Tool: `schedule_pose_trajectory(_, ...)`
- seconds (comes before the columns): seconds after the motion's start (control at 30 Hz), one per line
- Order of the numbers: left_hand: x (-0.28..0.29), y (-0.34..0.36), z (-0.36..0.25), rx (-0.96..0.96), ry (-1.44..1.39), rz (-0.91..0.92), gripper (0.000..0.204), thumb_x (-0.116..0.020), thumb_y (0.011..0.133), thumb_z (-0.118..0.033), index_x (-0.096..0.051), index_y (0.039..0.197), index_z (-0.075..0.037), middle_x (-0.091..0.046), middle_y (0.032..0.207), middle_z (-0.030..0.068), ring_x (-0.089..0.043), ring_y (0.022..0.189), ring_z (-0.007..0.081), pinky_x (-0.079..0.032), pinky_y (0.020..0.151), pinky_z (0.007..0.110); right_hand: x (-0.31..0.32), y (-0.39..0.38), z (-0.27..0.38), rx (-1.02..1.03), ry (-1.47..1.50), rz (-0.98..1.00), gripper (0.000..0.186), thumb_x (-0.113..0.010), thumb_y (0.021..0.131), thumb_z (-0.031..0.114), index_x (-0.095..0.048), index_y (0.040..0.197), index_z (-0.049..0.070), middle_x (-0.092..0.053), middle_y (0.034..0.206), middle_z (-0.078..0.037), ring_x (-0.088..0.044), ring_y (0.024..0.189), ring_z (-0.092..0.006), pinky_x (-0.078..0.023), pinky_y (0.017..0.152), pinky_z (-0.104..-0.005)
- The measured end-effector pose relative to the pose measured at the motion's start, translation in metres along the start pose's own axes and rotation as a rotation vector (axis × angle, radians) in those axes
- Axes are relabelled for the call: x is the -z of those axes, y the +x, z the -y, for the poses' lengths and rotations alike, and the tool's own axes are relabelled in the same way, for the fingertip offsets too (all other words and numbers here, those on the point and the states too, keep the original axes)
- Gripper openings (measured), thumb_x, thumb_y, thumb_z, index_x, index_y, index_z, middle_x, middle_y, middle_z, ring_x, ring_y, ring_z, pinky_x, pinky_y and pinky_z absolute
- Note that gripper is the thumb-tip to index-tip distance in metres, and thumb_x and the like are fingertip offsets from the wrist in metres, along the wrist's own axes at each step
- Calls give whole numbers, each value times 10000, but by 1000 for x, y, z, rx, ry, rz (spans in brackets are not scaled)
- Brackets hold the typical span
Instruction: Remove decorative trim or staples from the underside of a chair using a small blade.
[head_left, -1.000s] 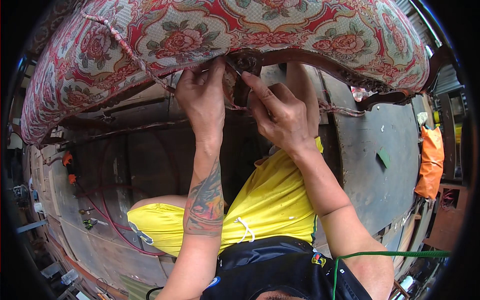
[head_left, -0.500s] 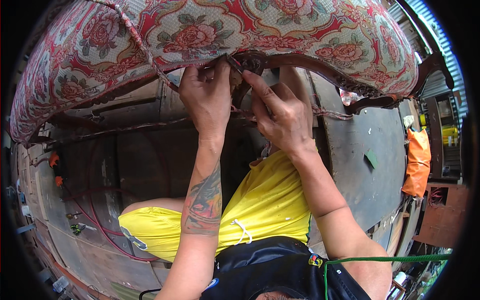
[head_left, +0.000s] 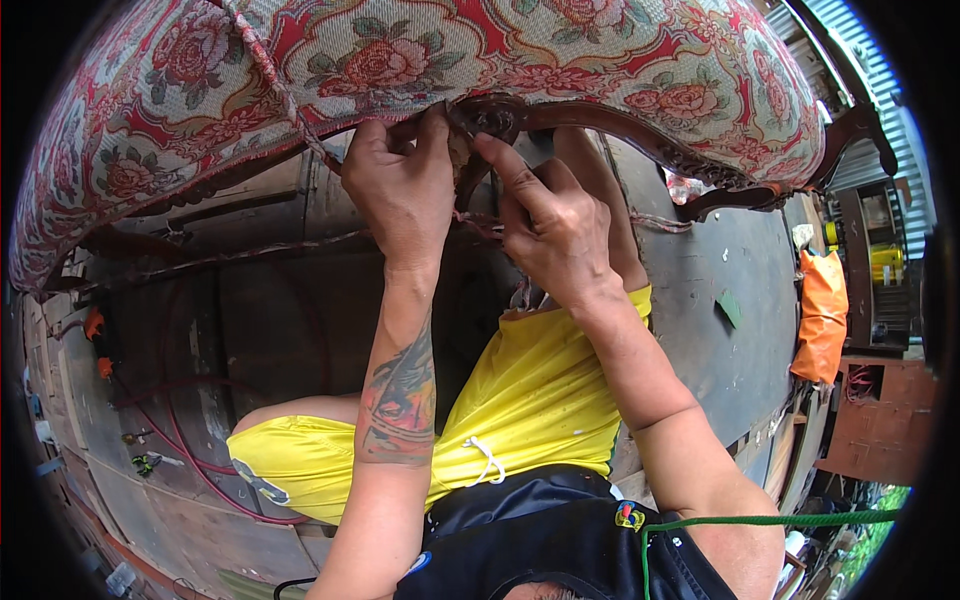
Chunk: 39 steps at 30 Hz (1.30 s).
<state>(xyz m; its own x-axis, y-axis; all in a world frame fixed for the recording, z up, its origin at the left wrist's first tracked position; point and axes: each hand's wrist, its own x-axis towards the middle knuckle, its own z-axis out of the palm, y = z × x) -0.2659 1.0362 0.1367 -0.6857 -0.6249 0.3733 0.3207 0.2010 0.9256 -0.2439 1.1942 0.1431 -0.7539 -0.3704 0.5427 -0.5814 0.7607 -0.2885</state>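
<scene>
A large padded piece of furniture in floral upholstery fabric (head_left: 385, 62) lies across the top of the view, with a carved dark wooden frame (head_left: 620, 132) along its lower edge. My left hand (head_left: 405, 185) is closed, pinching the fabric's edge beside a carved scroll (head_left: 492, 122). My right hand (head_left: 555, 215) is closed too, its index finger stretched toward the scroll. Between the two hands is a thin dark tool (head_left: 460, 128), its far end against the seam where fabric meets wood. Most of this tool is hidden by my fingers and the shadow.
A fabric-wrapped strand (head_left: 262, 65) crosses the upholstery, and another runs underneath. On the board floor (head_left: 740, 270) lie a red hose (head_left: 185, 440) and a green scrap (head_left: 729, 309). An orange bag (head_left: 822, 315) and a brown cabinet (head_left: 880, 420) stand at right. A green cord (head_left: 780, 520) crosses at lower right.
The view has shifted slightly. My left hand has moved a little left along the fabric edge. My right fingertip has come a bit closer to the scroll, and less of the tool shows.
</scene>
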Motion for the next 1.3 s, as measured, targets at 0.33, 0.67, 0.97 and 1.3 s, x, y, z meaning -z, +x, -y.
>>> schedule_pose_trajectory(0.33, -4, -1, 3, -11, -52, -21, 195, -790, 906, -121, -702, 889, 51, -751, 791, 92, -638, 642, 117, -500, 613, 304, -4, -3, -1, -26, 57, -28, 689, -730, 839, 81, -628, 1437, 405, -581, 774, -70, -646, 595, -309, -550, 527, -443)
schedule_pose_trajectory(0.67, 0, -1, 4, 17, -37, 21, 203, -800, 927, -127, -711, 918, 55, -756, 844, 73, -629, 710, 83, -501, 661, 271, -14, -10, 9, -114, 171, -75, 627, -702, 862, 55, -655, 1418, 341, -603, 758, -77, -655, 607, -324, -554, 555, -463)
schedule_pose_trajectory(0.97, 6, 0, 2, 167, -189, 144, 201, -791, 947, -128, -729, 1011, 53, -758, 892, 52, -629, 759, 68, -505, 709, 257, -31, -11, -3, -59, 395, -195, 572, -724, 880, 14, -683, 1401, 248, -584, 735, -67, -592, 567, -253, -514, 562, -413)
schedule_pose_trajectory(1.3, 3, 2, 9, -81, 38, 93, 199, -797, 932, -158, -725, 940, 28, -750, 810, 51, -580, 643, 83, -467, 604, 279, -31, -13, -12, -7, 341, -171, 571, -749, 874, 10, -689, 1400, 223, -553, 709, -62, -561, 547, -218, -477, 519, -394)
